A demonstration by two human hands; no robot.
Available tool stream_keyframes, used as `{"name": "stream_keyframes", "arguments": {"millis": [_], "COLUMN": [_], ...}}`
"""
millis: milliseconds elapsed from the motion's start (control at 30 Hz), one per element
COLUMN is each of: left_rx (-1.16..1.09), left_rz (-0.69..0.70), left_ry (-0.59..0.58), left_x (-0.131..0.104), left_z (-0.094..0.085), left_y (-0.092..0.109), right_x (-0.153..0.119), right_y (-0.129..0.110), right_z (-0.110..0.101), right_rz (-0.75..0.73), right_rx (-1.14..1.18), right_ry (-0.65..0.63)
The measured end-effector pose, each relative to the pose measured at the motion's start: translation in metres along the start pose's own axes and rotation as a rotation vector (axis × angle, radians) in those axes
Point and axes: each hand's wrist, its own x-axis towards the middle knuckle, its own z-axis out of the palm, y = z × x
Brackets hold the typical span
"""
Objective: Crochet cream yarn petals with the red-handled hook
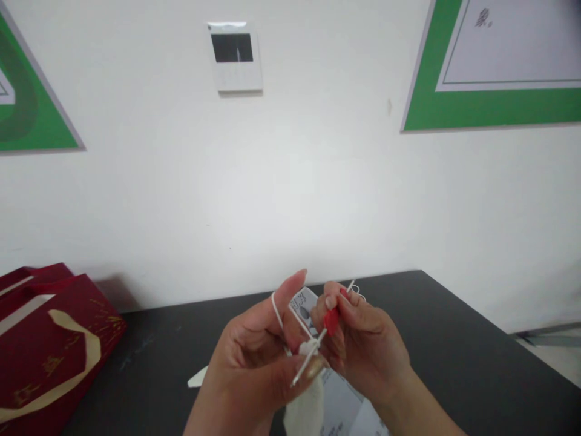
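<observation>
A thin metal crochet hook point(299, 373) with a red grip point(331, 321) slants across the middle, its tip at the lower left. My right hand point(370, 345) is closed around the red grip. White yarn point(278, 312) loops over the raised index finger of my left hand point(261, 357) and runs down to the hook. The thumb and other fingers of my left hand pinch a small piece of white yarn work point(309, 347) beside the hook. White material point(306, 412) hangs below my left hand.
Behind my hands, a printed sheet or package point(340, 402) lies on the black table point(181, 333). A dark red gift bag point(49, 351) stands at the left. On the white wall point(318, 181) hang a small panel point(233, 57) and green-bordered boards point(499, 109).
</observation>
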Motion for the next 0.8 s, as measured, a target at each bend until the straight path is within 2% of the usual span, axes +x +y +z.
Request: {"name": "stream_keyframes", "arguments": {"millis": [167,333,567,700,800], "left_rx": [-0.057,0.032,0.051,0.028,0.058], "left_rz": [-0.047,0.052,0.085,0.087,0.106], "left_ry": [-0.080,-0.085,-0.024,0.020,0.039], "left_x": [0.000,-0.003,-0.006,-0.008,-0.010], "left_z": [-0.002,-0.001,0.003,0.010,0.012], "left_y": [-0.003,-0.001,0.000,0.000,0.001], "right_x": [0.003,-0.003,-0.012,-0.011,-0.007], "right_y": [-0.001,0.003,0.007,0.008,0.007], "right_z": [-0.004,0.008,0.018,0.015,0.011], "right_rz": [-0.018,-0.043,-0.054,-0.025,-0.043], "right_rx": [-0.014,0.020,0.105,0.118,0.075], "right_ry": [-0.032,0.026,0.136,0.142,0.100]}}
